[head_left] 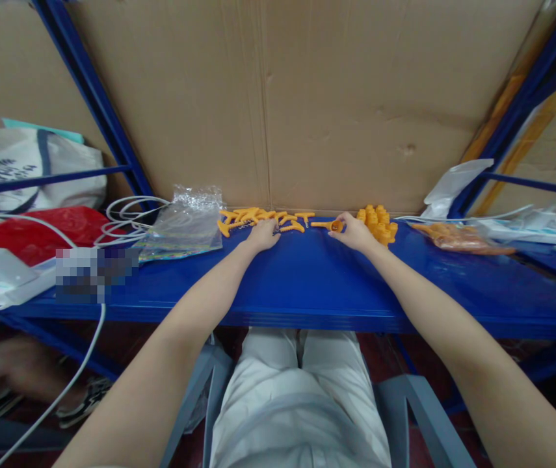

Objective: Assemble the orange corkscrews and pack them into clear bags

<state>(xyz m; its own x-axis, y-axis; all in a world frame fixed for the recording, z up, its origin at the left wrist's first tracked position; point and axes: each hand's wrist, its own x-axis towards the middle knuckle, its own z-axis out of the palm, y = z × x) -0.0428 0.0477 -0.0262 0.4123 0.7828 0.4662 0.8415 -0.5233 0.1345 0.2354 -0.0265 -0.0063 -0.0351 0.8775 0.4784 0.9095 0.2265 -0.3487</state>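
Observation:
My left hand point(262, 236) lies at the front of a loose pile of orange T-shaped pieces with threaded stems point(243, 214). Its fingers reach over the pieces, apart as far as they show; the tips are partly hidden. Between the thumb and fingers of my right hand point(353, 233) is an orange cup-shaped piece point(337, 226), its round opening facing me. A narrow orange bar point(319, 224) extends left from it; whether the two are joined I cannot tell. Just right of that hand stands a cluster of orange knobbed pieces point(378, 223).
Both hands are over a blue shelf point(311, 286) backed by cardboard point(268, 97). Clear plastic bags point(185, 224), white cables and a power strip point(28, 279) lie left. An orange-filled bag point(463, 237) lies right. Another person's leg point(19, 367) shows below left.

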